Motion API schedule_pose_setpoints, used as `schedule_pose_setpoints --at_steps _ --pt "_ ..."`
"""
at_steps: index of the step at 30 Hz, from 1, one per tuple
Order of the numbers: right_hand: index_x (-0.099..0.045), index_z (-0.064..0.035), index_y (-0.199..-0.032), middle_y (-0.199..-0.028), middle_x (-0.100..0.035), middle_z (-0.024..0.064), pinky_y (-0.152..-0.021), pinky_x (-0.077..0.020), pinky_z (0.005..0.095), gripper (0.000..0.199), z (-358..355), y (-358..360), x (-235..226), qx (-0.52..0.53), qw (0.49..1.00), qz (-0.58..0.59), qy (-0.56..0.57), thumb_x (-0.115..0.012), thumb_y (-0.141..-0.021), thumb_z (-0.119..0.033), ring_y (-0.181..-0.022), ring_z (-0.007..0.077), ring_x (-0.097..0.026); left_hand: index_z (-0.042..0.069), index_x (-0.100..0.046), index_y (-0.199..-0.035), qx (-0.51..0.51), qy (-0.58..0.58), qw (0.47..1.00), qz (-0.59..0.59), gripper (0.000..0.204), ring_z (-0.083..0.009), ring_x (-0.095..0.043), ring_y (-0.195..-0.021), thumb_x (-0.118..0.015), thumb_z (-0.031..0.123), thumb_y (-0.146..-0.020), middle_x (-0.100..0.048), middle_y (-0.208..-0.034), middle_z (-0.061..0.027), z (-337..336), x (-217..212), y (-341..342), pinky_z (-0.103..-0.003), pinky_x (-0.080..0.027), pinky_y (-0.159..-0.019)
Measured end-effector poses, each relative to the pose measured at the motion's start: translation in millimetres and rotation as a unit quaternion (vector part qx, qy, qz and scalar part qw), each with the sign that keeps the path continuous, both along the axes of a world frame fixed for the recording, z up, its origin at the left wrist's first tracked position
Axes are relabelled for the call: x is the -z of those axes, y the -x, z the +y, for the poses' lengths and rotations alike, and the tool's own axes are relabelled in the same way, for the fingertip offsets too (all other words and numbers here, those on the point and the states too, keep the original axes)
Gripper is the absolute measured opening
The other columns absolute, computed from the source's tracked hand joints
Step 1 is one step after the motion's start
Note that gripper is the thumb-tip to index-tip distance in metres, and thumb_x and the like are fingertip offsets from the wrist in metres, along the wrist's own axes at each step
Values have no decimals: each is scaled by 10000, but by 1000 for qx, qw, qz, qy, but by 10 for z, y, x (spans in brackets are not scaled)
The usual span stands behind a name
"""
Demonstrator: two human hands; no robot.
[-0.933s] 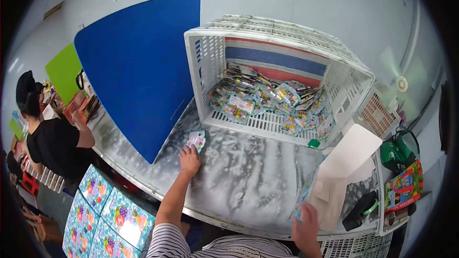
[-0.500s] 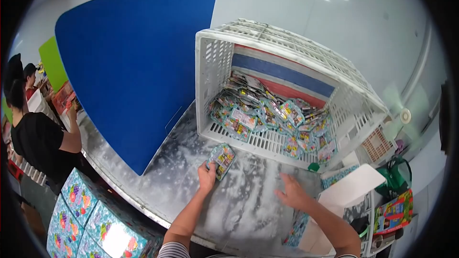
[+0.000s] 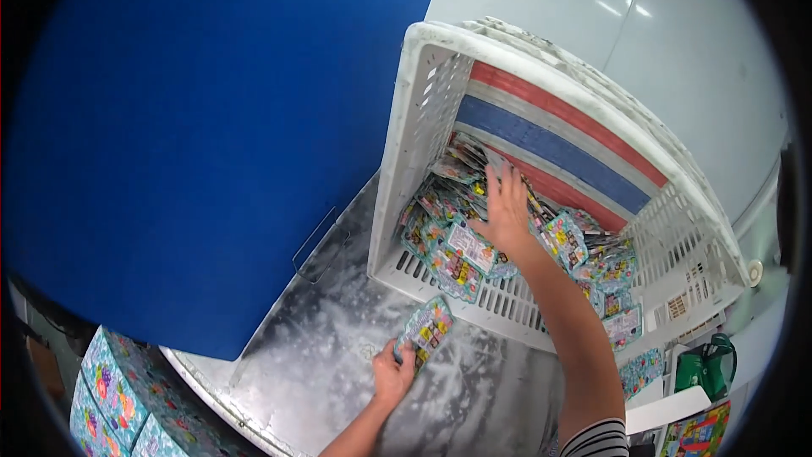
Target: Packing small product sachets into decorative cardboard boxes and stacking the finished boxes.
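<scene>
A white plastic crate (image 3: 414, 144) lies on its side on a worn metal table (image 3: 338, 347), its open side toward me. Inside lies a heap of small colourful packets (image 3: 457, 262). My right hand (image 3: 505, 207) reaches into the crate with fingers spread, resting flat on the packets. My left hand (image 3: 393, 372) is on the table just in front of the crate and grips one colourful packet (image 3: 427, 330) by its lower end.
A large blue panel (image 3: 194, 127) stands at the left behind the table. Colourful printed boxes (image 3: 110, 398) sit below the table's left edge. A green object (image 3: 706, 364) and more packets (image 3: 643, 368) lie at the right.
My head has come much closer to the crate. My right hand rose from near the table's edge and went into the crate. My left hand kept its packet and shifted toward the crate.
</scene>
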State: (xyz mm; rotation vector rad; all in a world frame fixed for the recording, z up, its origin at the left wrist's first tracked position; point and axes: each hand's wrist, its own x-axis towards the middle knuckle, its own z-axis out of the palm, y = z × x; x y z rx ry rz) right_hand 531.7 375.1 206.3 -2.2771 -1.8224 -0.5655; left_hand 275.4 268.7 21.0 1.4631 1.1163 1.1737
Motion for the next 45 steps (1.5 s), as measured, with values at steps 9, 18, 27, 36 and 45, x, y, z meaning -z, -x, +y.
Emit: schedule_pose_setpoints --at_steps 9,18,27,36,45 --pt "-295 -176 -1448 -1499 -254 133 -982 -313 667 1021 999 -367 151 151 968 56 191 -803 -614 -476 -1316 474 -281 -24 -635 -846 25 84 996 -19 192 -63 -434 -502 -607 161 -888 -541 -561 -36 -50 -229 31 -262 -386 -460" --pt "-244 -192 -1471 -1510 -171 273 -1066 -347 508 969 865 -568 254 99 988 85 85 -758 -693 -456 -1323 487 -316 -52 -624 -845 46 115 992 -25 227 -40 -443 -611 -604 165 -910 -561 -644 26 -50 -186 58 -232 -391 -519" --pt "-247 -237 -1471 -1467 -251 252 -931 -480 520 785 972 -729 213 135 964 42 226 -659 -803 -249 -1157 482 -513 -41 -612 -833 47 115 992 -11 219 -41 -427 -608 -593 162 -913 -534 -634 27 -49 -280 88 -229 -378 -516" --pt "-334 -198 -1441 -1400 -301 352 -846 -519 490 784 -73 -488 298 -54 980 -61 183 -584 -730 20 -1131 528 -498 -32 -616 -890 4 83 997 -1 264 -84 -468 -564 -557 222 -933 -563 -594 -76 27 -243 118 -294 -423 -518" --pt "-377 -165 -1405 -1372 -210 469 -737 -502 602 625 -1940 631 905 -100 969 -138 181 -571 -815 -100 -1105 648 -428 -50 -571 -1083 -3 90 986 -140 281 -79 -476 -629 -548 194 -945 -590 -740 -35 125 -179 66 -253 -418 -560"
